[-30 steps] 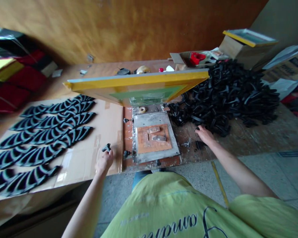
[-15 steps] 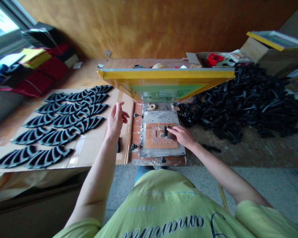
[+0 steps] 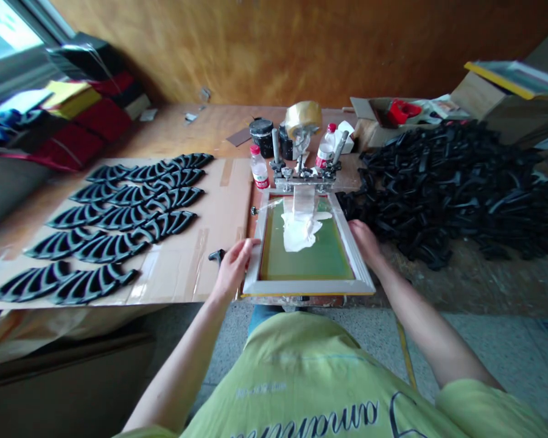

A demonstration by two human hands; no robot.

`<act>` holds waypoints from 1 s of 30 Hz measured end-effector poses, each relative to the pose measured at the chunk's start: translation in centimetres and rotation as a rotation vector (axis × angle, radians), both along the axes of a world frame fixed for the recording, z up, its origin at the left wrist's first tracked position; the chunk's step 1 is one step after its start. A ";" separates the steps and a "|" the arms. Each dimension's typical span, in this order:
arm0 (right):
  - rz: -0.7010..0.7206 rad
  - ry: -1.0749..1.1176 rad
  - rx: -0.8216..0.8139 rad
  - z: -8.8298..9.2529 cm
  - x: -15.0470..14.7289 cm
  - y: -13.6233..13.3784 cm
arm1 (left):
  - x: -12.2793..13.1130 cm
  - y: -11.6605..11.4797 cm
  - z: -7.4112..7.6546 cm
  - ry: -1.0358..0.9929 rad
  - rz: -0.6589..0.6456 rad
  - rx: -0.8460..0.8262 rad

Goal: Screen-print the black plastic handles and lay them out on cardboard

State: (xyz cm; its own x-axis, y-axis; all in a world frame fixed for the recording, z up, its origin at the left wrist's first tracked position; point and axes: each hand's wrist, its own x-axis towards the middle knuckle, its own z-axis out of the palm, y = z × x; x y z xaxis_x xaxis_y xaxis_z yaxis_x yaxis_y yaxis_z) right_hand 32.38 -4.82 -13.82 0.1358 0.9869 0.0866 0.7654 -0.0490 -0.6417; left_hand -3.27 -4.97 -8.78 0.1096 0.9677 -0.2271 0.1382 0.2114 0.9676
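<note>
- Two bare hands flank the screen frame (image 3: 308, 287), which sits just right of the centre of the frame, towards the bottom.
- Its four rails are pale grey, with a strip of yellow along the lower edge; the mesh (image 3: 305, 264) inside is olive green, and a ragged white patch (image 3: 296, 237) covers part of its upper half.
- The near rail runs almost level across the picture, while both side rails lean inward as they rise, so the far end points to the top of the picture, at the metal clamp (image 3: 305, 182). Foreshortening makes it hard to tell which way its long axis runs.
- The left hand (image 3: 234, 266) has its fingertips against the left rail; whether they are closed around it, I cannot tell.
- Beside that hand, a single black piece (image 3: 216, 255) rests on the cardboard sheet (image 3: 178, 267).
- The right hand (image 3: 365, 242) is at the right rail, its fingertips partly hidden, so its grip cannot be told either.
- Curved rows of black pieces (image 3: 112, 243) fill the left of the picture; a loose heap of black pieces (image 3: 442, 182) spreads over the right.
- Two red-capped bottles (image 3: 259, 169) stand at upper centre, near the clamp.
</note>
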 end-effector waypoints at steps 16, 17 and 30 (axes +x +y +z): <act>0.600 -0.548 0.041 2.1 -9.4 0.4 | -0.7 -0.1 -10.5 0.208 -0.054 -0.093; 0.673 -0.552 0.047 2.3 -9.1 -0.3 | -0.7 -0.1 -10.5 0.207 -0.047 -0.092; 0.668 -0.497 0.154 1.3 -9.4 -2.1 | -0.4 -0.4 -10.2 0.073 -0.037 -0.126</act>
State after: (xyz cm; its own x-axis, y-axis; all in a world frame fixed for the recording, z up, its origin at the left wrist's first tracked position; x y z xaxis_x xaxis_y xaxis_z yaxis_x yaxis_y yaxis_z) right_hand 23.02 -6.88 -12.56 -0.5608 0.8189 0.1220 0.7977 0.5739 -0.1851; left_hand -3.70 -5.36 -19.00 0.1234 0.9267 -0.3549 0.2171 0.3238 0.9209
